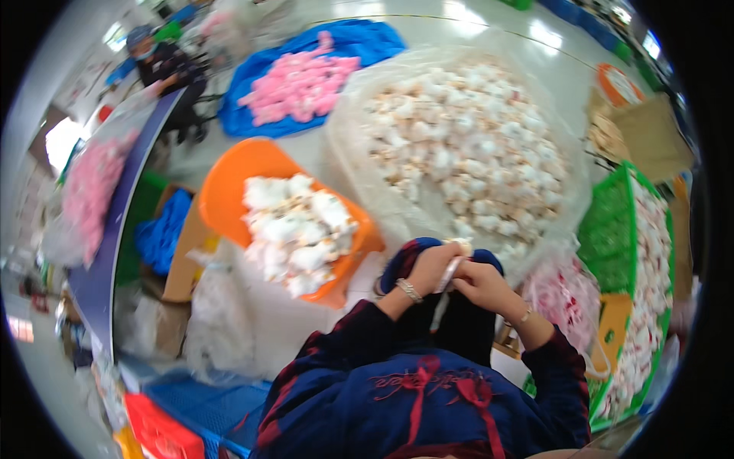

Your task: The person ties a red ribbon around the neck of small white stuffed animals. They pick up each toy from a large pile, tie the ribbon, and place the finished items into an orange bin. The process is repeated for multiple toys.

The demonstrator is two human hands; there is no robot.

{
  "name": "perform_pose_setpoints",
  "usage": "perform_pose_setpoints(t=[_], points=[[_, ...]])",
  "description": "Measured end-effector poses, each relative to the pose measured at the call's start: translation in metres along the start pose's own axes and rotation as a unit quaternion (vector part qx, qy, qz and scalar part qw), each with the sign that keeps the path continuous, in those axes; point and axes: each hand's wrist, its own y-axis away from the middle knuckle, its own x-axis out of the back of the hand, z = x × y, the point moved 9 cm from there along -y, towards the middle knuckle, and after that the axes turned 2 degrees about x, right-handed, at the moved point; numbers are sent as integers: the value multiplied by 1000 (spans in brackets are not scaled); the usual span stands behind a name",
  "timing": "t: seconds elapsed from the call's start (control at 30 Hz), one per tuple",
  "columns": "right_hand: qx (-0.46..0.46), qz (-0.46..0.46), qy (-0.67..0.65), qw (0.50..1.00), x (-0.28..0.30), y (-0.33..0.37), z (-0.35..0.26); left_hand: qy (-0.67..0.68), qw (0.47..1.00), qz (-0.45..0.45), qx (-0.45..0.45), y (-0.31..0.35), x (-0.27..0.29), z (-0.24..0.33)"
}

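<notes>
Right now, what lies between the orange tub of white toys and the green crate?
In the head view, both hands, left and right, plus the near edge of the clear bag of white toys.

1. The pale, glossy floor carries nearly everything in view.
2. A blue sheet lies spread on it at the top, heaped with pink soft pieces.
3. Just beside it, a large clear plastic bag rests on the floor, filled with a broad mound of white and tan soft pieces.
4. An orange tub, tilted, sits on the floor left of the bag, holding white fluffy pieces.
5. A green crate stands at the right, loaded with white pieces.
6. Cardboard boxes and clear bags stand at the left beside a long dark-edged table.
</notes>
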Motion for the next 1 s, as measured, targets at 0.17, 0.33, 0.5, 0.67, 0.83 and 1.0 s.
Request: perform_pose_setpoints(t=[0.17, 0.33, 0.5, 0.67, 0.83, 1.0], points=[[-17, 19, -26, 999, -3, 2, 6, -5, 999, 7, 32, 4, 7, 12], [-29, 26, -38, 999, -4, 5, 21, 4, 999, 13, 45, 2, 1, 6], [-2, 42, -12, 999, 1, -1, 24, -37, 998, 47, 4, -1, -2, 3], [-81, 0, -106, 991, -4, 14, 55, -16, 999, 40, 20, 3, -9, 13], [-108, -24, -128, 986, -5, 6, 43, -6, 999, 24, 41, 5, -1, 10], [-125, -31, -144, 981, -4, 2, 33, 15, 999, 26, 37, 6, 3, 14]])
